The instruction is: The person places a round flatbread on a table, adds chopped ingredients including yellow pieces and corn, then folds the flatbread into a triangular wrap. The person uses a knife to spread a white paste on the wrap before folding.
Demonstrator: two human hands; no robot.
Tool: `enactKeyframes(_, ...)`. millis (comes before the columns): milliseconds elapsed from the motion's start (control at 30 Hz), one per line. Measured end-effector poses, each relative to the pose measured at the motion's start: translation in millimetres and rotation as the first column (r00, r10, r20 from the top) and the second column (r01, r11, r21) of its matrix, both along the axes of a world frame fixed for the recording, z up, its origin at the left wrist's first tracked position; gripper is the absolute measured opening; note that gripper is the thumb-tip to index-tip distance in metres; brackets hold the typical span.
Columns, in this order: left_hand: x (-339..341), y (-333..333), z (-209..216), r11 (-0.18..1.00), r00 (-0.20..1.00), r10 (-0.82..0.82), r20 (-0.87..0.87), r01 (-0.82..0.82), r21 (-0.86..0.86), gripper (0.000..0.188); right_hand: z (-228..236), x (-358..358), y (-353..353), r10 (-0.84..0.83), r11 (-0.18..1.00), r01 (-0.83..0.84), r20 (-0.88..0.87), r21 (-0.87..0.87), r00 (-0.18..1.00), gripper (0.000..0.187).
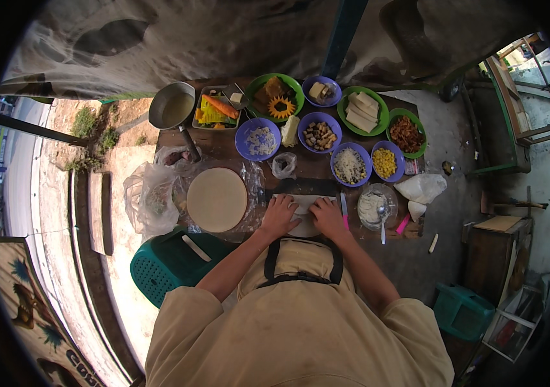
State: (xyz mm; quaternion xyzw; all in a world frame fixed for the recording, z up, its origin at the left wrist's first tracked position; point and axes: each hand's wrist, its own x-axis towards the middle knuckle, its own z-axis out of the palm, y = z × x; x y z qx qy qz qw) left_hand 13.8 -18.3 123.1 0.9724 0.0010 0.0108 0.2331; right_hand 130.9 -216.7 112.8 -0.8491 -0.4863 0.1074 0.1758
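Observation:
A pale, thin dough wrapper, partly folded, lies at the near edge of the table in front of me. My left hand has its fingers curled over the wrapper's left part, and my right hand holds its right part the same way. What lies under the fingers is hidden. Just right of my right hand is a knife with a pink handle. Farther right stands a clear bowl of white paste with a spoon in it. To the left is a round stack of pale wrappers on plastic.
Green and purple bowls of fillings cross the table's far side, including corn, grated white food and folded wrappers. A saucepan stands far left. Plastic bags lie at the left edge, above a green plastic stool.

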Motion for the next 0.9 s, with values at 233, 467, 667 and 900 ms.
enactKeyframes(233, 6, -6, -5, 0.997, 0.997, -0.072, -0.007, 0.072, 0.025, 0.051, -3, 2, 2, 0.01, 0.999, -0.009, 0.026, -0.052, 1.0, 0.024)
enactKeyframes(467, 7, -8, -2, 0.988, 0.993, -0.093, -0.077, 0.102, 0.118, 0.053, 1, 3, 7, 0.022, 0.99, -0.019, 0.019, -0.139, 1.0, 0.021)
enactKeyframes(667, 8, -9, 1, 0.987, 0.994, -0.093, -0.059, 0.099, 0.124, 0.05, 3, 9, 15, -0.082, 0.996, 0.084, -0.054, 0.035, 0.995, 0.015)
enactKeyframes(900, 10, -9, -2, 0.988, 0.994, -0.085, -0.074, 0.094, 0.125, 0.048, -3, 9, 26, -0.082, 0.991, 0.079, 0.022, 0.112, 0.996, 0.014)
